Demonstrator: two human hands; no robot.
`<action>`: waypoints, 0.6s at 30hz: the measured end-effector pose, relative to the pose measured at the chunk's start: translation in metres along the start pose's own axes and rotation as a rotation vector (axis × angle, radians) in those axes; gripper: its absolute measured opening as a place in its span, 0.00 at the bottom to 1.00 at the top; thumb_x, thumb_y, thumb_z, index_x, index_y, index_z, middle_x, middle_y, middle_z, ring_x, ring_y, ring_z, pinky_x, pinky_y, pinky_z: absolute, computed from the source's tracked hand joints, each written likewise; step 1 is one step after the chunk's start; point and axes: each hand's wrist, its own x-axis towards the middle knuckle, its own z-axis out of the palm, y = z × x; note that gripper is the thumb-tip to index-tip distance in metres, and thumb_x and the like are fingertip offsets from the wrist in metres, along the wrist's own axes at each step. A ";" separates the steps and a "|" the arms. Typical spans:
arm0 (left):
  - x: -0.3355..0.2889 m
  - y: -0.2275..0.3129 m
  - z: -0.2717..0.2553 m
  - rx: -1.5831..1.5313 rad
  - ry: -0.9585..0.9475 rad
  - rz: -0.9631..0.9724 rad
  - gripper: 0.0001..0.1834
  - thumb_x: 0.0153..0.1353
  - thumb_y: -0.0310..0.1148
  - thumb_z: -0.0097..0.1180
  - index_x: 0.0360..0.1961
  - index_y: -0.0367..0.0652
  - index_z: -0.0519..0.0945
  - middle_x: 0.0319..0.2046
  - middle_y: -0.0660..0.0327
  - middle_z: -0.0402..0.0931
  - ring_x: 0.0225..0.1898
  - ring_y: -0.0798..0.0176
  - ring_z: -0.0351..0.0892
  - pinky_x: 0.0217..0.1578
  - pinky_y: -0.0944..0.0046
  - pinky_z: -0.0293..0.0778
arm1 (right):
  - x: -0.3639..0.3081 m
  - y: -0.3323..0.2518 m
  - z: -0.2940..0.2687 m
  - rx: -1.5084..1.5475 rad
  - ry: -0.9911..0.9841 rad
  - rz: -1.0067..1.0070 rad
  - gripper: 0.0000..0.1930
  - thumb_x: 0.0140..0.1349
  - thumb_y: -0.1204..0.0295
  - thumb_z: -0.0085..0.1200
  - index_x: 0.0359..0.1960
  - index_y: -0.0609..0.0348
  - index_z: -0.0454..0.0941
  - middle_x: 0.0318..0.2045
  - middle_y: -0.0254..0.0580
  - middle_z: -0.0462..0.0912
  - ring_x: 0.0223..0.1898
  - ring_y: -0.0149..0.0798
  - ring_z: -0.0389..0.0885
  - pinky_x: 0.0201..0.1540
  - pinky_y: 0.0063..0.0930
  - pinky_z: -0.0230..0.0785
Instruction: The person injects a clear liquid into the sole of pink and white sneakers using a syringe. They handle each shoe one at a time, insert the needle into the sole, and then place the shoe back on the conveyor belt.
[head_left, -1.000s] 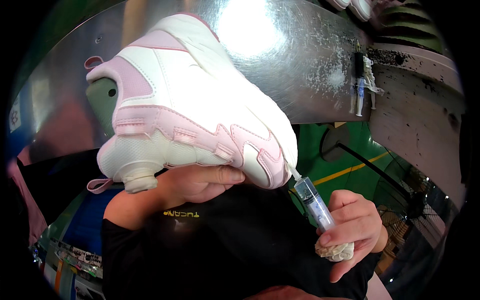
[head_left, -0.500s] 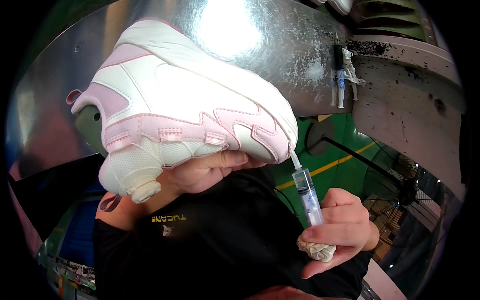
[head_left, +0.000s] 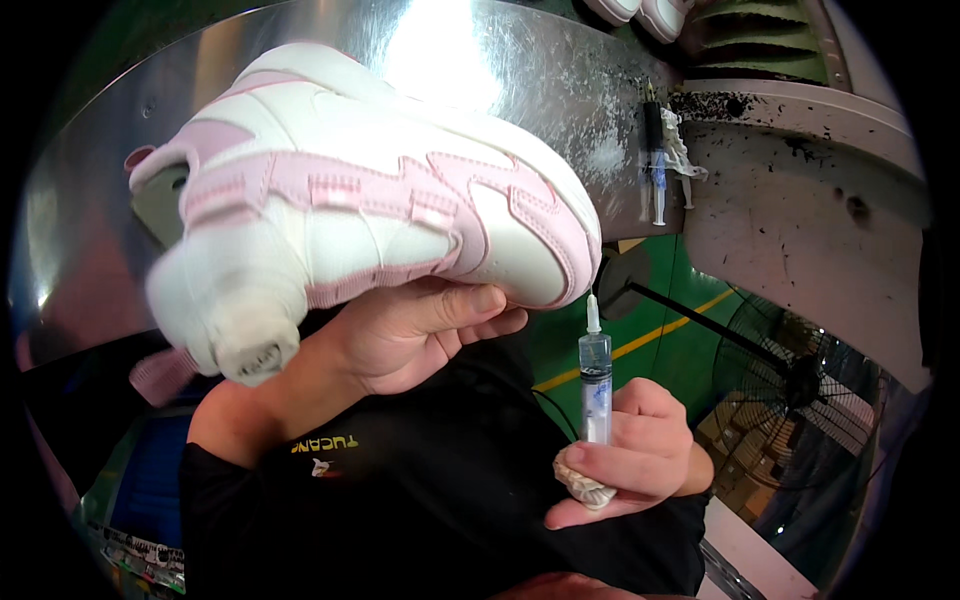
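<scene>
A white and pink sneaker (head_left: 390,210) hangs in front of me, its toe pointing right. My left hand (head_left: 420,330) grips it from below at the forefoot, thumb pressed near the toe. A grey-green insert shows in the collar, and a round whitish knob (head_left: 258,358) sticks out at the tongue. My right hand (head_left: 640,450) is closed around a clear syringe (head_left: 596,390) held upright. Its thin tip is close under the toe edge; whether it touches cannot be made out. A crumpled pale wrapping (head_left: 583,483) covers the plunger end.
Behind the shoe lies a shiny metal tabletop (head_left: 560,110) with whitish residue. A second syringe (head_left: 658,180) rests at its right edge beside a black-speckled pale panel (head_left: 800,210). A black fan (head_left: 800,385) stands at right above green floor. More white shoes (head_left: 660,15) show at the top.
The shoe has rolled, swinging the tongue knob lower and more toward view. The syringe has turned more upright, and its tip has shifted slightly right along the toe. Both hands keep their hold.
</scene>
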 end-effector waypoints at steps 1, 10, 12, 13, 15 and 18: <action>0.000 0.002 0.003 -0.003 -0.007 0.007 0.16 0.62 0.28 0.54 0.52 0.46 0.74 0.49 0.63 0.75 0.53 0.65 0.72 0.53 0.64 0.71 | 0.001 0.001 0.004 -0.040 0.023 -0.019 0.19 0.45 0.56 0.68 0.31 0.57 0.81 0.17 0.25 0.72 0.15 0.27 0.54 0.17 0.20 0.46; 0.009 0.013 0.025 0.025 0.013 0.022 0.20 0.61 0.36 0.58 0.52 0.42 0.73 0.46 0.61 0.77 0.49 0.67 0.77 0.44 0.70 0.76 | 0.000 0.014 0.034 -0.247 0.168 -0.174 0.18 0.45 0.58 0.69 0.31 0.54 0.79 0.16 0.24 0.69 0.15 0.27 0.56 0.17 0.19 0.45; 0.011 0.012 0.024 0.028 -0.005 0.039 0.20 0.61 0.37 0.58 0.52 0.42 0.73 0.47 0.60 0.77 0.49 0.66 0.76 0.45 0.69 0.76 | 0.001 0.015 0.034 -0.272 0.131 -0.170 0.22 0.42 0.55 0.71 0.33 0.55 0.78 0.16 0.24 0.72 0.16 0.28 0.60 0.19 0.19 0.49; 0.011 0.011 0.024 0.026 -0.009 0.048 0.20 0.61 0.37 0.58 0.52 0.42 0.73 0.47 0.60 0.77 0.50 0.66 0.76 0.45 0.69 0.76 | 0.000 0.017 0.036 -0.268 0.133 -0.177 0.22 0.43 0.56 0.71 0.34 0.55 0.78 0.16 0.24 0.71 0.15 0.27 0.59 0.19 0.19 0.48; 0.013 0.009 0.023 0.022 -0.015 0.065 0.20 0.61 0.38 0.57 0.52 0.42 0.73 0.48 0.60 0.77 0.50 0.66 0.76 0.46 0.68 0.76 | 0.000 0.019 0.037 -0.275 0.134 -0.181 0.22 0.43 0.56 0.71 0.34 0.55 0.78 0.16 0.24 0.71 0.15 0.27 0.58 0.19 0.19 0.48; 0.014 0.008 0.025 0.021 0.011 0.055 0.20 0.62 0.37 0.57 0.52 0.43 0.73 0.48 0.60 0.76 0.50 0.65 0.77 0.46 0.68 0.76 | -0.001 0.022 0.038 -0.268 0.130 -0.182 0.22 0.43 0.56 0.71 0.34 0.55 0.78 0.16 0.24 0.71 0.15 0.27 0.58 0.18 0.19 0.48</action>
